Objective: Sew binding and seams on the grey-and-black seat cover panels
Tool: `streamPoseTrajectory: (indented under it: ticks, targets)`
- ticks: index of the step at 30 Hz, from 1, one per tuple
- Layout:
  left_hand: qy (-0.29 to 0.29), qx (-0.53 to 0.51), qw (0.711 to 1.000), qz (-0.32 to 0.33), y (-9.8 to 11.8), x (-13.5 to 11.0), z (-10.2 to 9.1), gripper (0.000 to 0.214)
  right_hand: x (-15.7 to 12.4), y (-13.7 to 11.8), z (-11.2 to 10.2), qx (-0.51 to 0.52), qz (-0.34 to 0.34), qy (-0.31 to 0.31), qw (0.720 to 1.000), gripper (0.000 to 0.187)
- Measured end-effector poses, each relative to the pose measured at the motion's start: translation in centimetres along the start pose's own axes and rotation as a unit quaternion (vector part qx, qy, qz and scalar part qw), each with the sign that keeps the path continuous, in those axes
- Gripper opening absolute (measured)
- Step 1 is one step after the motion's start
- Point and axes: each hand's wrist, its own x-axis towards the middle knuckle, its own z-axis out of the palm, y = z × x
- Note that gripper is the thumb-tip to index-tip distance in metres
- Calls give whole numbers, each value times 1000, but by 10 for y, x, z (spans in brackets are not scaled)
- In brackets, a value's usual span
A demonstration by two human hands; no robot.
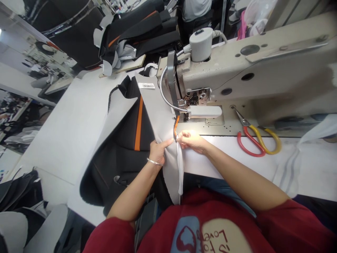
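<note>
A black cover piece with a light grey backing [155, 109] lies under the sewing machine's [193, 98] needle area and hangs over the table's front edge. My left hand [157, 151] grips the edge of this cover piece, thumb on top and fingers hidden beneath. Just right of it, my right hand [191, 141] pinches a white strip [180, 168] along the same edge, fingertips almost touching the left thumb. A short orange strip [176, 124] runs from the fingers up to the presser area. The needle itself is hard to make out.
Scissors [246, 123] with red and yellow handles lie on the machine bed at right. White translucent material [305, 151] is spread farther right. Stacked black pieces [147, 31] stand behind the white table [63, 130]. A person [196, 10] sits beyond the machine.
</note>
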Motion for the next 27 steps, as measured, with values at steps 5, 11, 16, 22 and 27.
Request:
streamPoseTrajectory:
  ticks: [5, 11, 16, 22, 27]
  targets:
    - [-1, 1, 1000, 0, 1, -1, 1, 43, -2, -2, 1, -4, 2, -4, 1000, 12]
    - [6, 0, 1000, -9, 2, -2, 2, 42, 1, 4, -2, 43, 14, -24, 999, 12]
    - [10, 0, 1000, -6, 2, -2, 3, 43, -1, -1, 0, 2, 16, -15, 1000, 12]
    - [7, -1, 1000, -8, 0, -2, 3, 43, 0, -1, 1, -28, 8, -6, 1000, 11]
    - [4, -3, 1000, -7, -2, 0, 1, 44, 3, 4, -1, 23, 23, -10, 999, 10]
